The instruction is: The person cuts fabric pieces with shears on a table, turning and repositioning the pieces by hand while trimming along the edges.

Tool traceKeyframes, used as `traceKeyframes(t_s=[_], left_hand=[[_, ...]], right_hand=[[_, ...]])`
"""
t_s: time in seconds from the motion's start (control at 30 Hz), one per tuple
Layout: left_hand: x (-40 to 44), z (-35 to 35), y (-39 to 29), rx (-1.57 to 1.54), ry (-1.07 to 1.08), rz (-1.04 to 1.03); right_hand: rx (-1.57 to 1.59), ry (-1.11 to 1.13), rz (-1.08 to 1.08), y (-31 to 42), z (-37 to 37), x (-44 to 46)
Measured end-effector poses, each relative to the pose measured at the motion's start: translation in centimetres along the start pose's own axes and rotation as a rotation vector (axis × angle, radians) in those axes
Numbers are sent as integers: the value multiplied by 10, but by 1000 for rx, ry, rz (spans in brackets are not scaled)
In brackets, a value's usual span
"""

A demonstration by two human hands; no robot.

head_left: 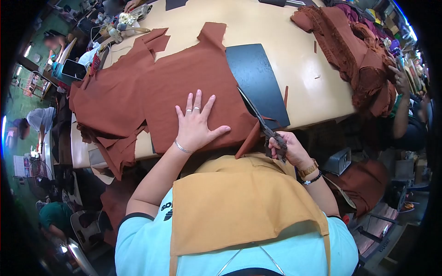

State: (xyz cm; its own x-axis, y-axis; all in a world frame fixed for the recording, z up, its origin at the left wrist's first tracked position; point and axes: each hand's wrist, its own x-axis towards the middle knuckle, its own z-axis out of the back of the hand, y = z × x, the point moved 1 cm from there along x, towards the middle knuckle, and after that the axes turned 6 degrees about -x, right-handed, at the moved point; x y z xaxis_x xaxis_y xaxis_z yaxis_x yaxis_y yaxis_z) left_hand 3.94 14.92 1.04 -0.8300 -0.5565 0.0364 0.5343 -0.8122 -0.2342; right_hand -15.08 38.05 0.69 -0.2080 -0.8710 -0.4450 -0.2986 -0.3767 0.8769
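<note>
Rust-brown fabric (pixel 161 87) lies spread over the left and middle of the table. My left hand (pixel 197 124) is flat on it, fingers spread, with rings and a bracelet showing. My right hand (pixel 289 149) is wrapped round the dark, cloth-wrapped handles of large scissors (pixel 258 115) at the table's front edge. The blades point up and left along the fabric's right edge, over a dark blue-black sheet (pixel 258 76). A narrow strip of the fabric (pixel 251 138) hangs beside the scissors, near my apron.
Crumpled brown fabric (pixel 357 60) is heaped at the right of the pale table (pixel 308 83). Another person's hand (pixel 400 80) is raised beside the heap. A brush (pixel 133 28) and a phone (pixel 73 69) are at the left. Thin scraps lie on the table.
</note>
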Motion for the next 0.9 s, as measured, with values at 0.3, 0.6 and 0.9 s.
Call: traceKeyframes(t_s=[0.3,0.6,0.9], left_hand=[[-11,4,-7,-22,39,-8],[8,6,18,-67,-44,-8],[2,8,22,0,38,-12]], right_hand=[[38,13,5,10,-10,14],[-1,8,33,1,-3,7],[82,49,0,9,-6,20]])
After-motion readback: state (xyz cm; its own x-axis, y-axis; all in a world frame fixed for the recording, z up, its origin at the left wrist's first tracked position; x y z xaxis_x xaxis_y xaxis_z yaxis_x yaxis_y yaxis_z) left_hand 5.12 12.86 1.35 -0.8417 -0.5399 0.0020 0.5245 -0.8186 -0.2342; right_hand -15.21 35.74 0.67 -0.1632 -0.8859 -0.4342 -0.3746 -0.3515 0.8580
